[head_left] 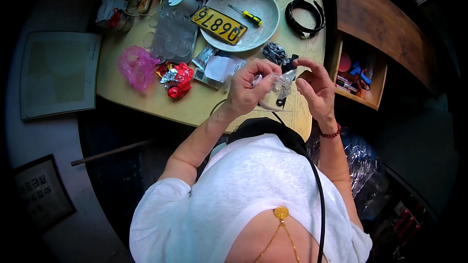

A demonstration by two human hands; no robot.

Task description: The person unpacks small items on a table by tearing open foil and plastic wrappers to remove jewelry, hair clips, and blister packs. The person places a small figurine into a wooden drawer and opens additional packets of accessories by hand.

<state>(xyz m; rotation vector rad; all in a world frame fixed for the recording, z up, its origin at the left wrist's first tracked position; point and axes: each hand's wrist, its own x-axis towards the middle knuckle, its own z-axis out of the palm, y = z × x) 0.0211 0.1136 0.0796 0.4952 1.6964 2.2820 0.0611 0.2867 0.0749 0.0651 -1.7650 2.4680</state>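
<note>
Over the near right part of the table, my left hand (249,87) pinches a small clear plastic bag (279,86) between thumb and fingers. Small items inside the bag are too blurred to name. Just right of it is my right hand (319,91), thumb and index finger apart, with a red bead bracelet (331,132) on its wrist. Whether its fingertips touch the bag's edge is hard to make out. A crumpled dark plastic bag (275,53) lies behind the hands. A white paper (220,67) rests on a small box left of my left hand.
A large round tray (265,7) holds a yellow number plate (219,25) and a screwdriver (251,17). A coiled black belt (304,17) lies right of it. Pink bag (138,68), red wrapper (179,81) and clear plastic containers (173,39) stand left. An open drawer (358,73) juts out at right.
</note>
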